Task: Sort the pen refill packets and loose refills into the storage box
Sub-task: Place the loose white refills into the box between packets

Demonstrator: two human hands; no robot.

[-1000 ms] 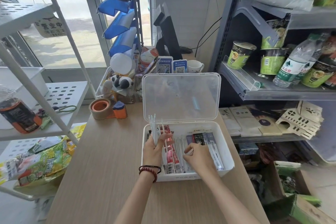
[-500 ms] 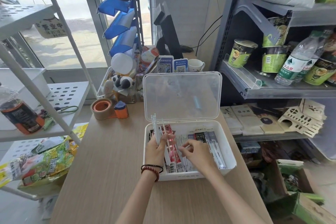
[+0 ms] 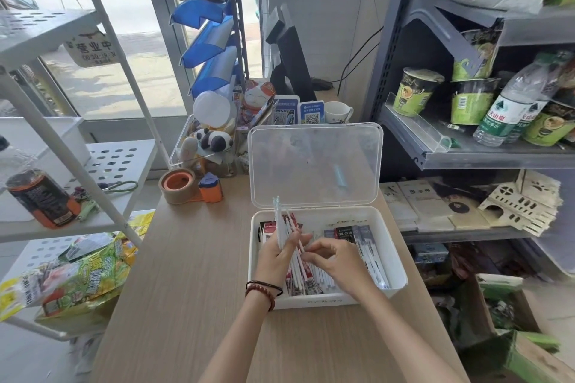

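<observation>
While left hand clasps upright loose refills, right hand pinches one.

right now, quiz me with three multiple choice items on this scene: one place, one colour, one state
1. Where is the tape relative to the box?
A. inside it
B. left of it, on the table
C. on top of it

2. The tape's core is
A. green
B. purple
C. orange

3. The left hand
A. grips a bunch of refills
B. lies flat
C. hangs empty

Answers:
1 B, the tape stands on the table, apart from the box.
2 C, the inner ring is plainly orange.
3 A, its fingers curl round the refills, held upright over the box.
</observation>
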